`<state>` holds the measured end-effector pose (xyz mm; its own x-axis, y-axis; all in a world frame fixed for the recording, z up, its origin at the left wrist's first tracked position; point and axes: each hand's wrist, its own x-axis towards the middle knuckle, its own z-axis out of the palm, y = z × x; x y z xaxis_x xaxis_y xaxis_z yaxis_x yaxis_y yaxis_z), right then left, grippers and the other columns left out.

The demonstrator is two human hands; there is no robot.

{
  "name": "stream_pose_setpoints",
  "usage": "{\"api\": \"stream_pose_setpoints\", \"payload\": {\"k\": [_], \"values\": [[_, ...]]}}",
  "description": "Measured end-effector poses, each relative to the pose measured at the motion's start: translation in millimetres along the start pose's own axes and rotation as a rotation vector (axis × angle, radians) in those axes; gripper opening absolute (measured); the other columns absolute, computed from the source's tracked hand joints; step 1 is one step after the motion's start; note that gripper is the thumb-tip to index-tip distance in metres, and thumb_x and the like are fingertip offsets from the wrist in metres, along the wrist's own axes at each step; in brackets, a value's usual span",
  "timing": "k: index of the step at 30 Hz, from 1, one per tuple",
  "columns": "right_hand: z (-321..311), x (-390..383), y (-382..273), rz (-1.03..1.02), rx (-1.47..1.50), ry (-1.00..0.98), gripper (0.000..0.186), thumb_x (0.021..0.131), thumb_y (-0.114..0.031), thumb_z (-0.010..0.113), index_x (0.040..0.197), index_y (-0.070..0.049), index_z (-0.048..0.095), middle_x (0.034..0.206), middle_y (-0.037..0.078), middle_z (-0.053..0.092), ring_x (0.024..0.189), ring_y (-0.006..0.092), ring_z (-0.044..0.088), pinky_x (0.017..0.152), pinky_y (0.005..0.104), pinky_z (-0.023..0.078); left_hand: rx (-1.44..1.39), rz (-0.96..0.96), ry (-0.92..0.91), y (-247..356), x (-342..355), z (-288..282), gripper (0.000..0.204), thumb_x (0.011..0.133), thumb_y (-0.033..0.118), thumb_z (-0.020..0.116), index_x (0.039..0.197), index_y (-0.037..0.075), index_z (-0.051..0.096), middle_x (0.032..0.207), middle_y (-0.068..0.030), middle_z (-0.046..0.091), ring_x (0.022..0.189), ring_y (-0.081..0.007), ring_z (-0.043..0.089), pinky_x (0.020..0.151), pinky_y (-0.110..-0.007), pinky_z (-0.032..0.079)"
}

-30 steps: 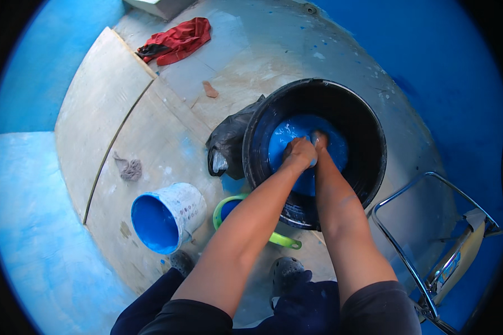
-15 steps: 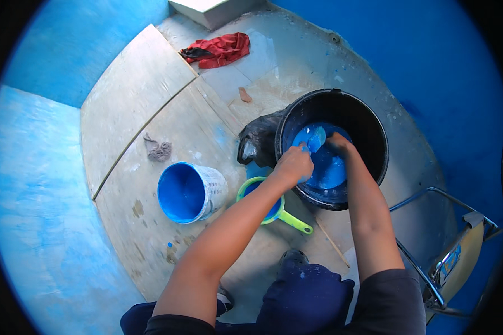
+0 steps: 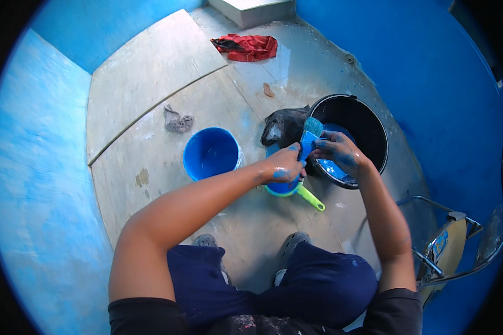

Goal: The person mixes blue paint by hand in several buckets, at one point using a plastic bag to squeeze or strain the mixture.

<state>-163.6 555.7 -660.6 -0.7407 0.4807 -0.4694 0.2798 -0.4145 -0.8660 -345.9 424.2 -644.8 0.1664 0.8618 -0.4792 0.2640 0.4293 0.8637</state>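
Note:
My left hand (image 3: 283,167), smeared with blue paint, grips the handle of a paintbrush (image 3: 312,128) whose bristles point up and away from me. Beside the brush, my right hand (image 3: 342,152) has its fingers apart, their tips close to the brush's blue-coated base; whether they touch it I cannot tell. Blue paint marks these fingers too. Behind the right hand stands a black tub (image 3: 375,120) with blue liquid at its bottom. Under my left hand is a green-handled dipper (image 3: 311,199), its bowl partly hidden by the hand.
A bucket (image 3: 211,152) with a blue inside stands left of the dipper. Around lie a black plastic bag (image 3: 285,125), a grey rag (image 3: 178,120) and a red cloth (image 3: 254,48). A metal-framed chair (image 3: 450,248) is at the right, by the blue wall (image 3: 430,72).
Both hands have come up out of the black tub, the left carrying the paintbrush toward me. My right hand's fingers now show beside the brush. The view has shifted.

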Motion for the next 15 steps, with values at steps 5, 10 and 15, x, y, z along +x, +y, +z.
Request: {"api": "stream_pose_setpoints", "payload": {"k": [5,10,15], "values": [[30.6,-6.9,16.0,0.137,-0.797,-0.069,0.034,0.09,-0.024,0.069,0.109,0.004,0.07,0.098,0.016,0.073,0.088,0.0223,0.07,0.082,0.0347,0.055,0.367,0.042,-0.077,-30.9,-40.5,-50.9,0.027,0.092,0.012,0.045,0.114,-0.001,0.053,0.097,-0.0172,0.066,0.087,-0.0245,0.068,0.078,-0.037,0.053],[54.8,-4.6,78.3,0.242,-1.433,-0.008,0.049,0.083,-0.041,0.073,0.1,0.006,0.071,0.099,0.026,0.07,0.092,0.0366,0.07,0.086,0.0429,0.054,0.667,0.092,-0.093,-54.3,-62.3,-85.4,0.036,0.091,0.019,0.044,0.118,-0.001,0.059,0.103,-0.0238,0.067,0.099,-0.0381,0.064,0.086,-0.044,0.049],[51.1,-0.6,123.5,0.369,-1.055,0.046,0.058,0.088,-0.053,0.068,0.1,0.004,0.067,0.092,0.018,0.071,0.076,0.0285,0.069,0.076,0.0408,0.054,0.721,0.074,-0.052,-42.6,-86.9,-94.7,0.037,0.098,0.027,0.05,0.119,-0.001,0.062,0.099,-0.0269,0.068,0.093,-0.0415,0.065,0.085,-0.047,0.05]]}}
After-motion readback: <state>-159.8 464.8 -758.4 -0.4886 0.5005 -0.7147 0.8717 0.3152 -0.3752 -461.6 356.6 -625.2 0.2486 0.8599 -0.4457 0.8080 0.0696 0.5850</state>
